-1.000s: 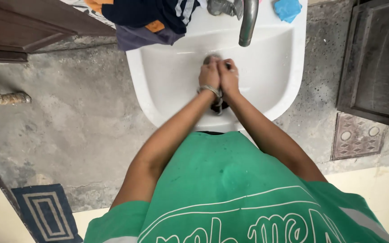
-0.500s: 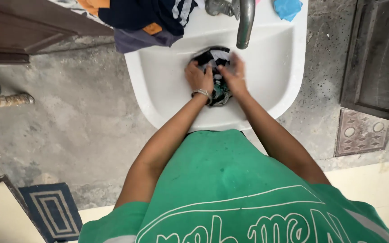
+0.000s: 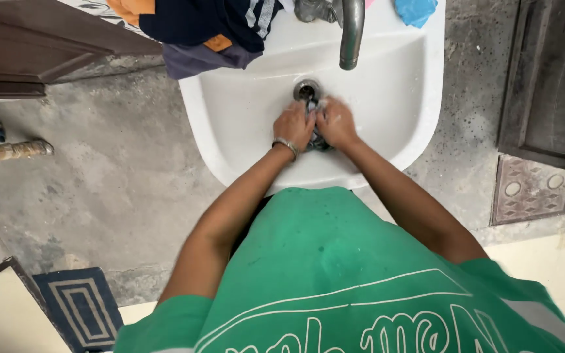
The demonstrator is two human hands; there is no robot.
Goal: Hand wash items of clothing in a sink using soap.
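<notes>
My left hand point(image 3: 293, 124) and my right hand point(image 3: 337, 121) press together in a white wash basin point(image 3: 230, 124), both closed on a small dark wet cloth point(image 3: 316, 139) that is mostly hidden between them. A metal bangle sits on my left wrist. The drain point(image 3: 306, 89) lies just beyond my knuckles. A metal tap spout point(image 3: 352, 33) hangs over the basin above my hands, with no water visibly running.
Dark blue, orange and grey clothes point(image 3: 197, 29) lie piled on the basin's far left rim. A blue cloth point(image 3: 416, 10) sits at the far right rim. Grey concrete floor surrounds the basin, with a dark door point(image 3: 547, 78) right and a patterned mat point(image 3: 80, 307) lower left.
The cloth was spread wider between my hands half a second ago. Now both hands have drawn it into a tight bunch just below the drain.
</notes>
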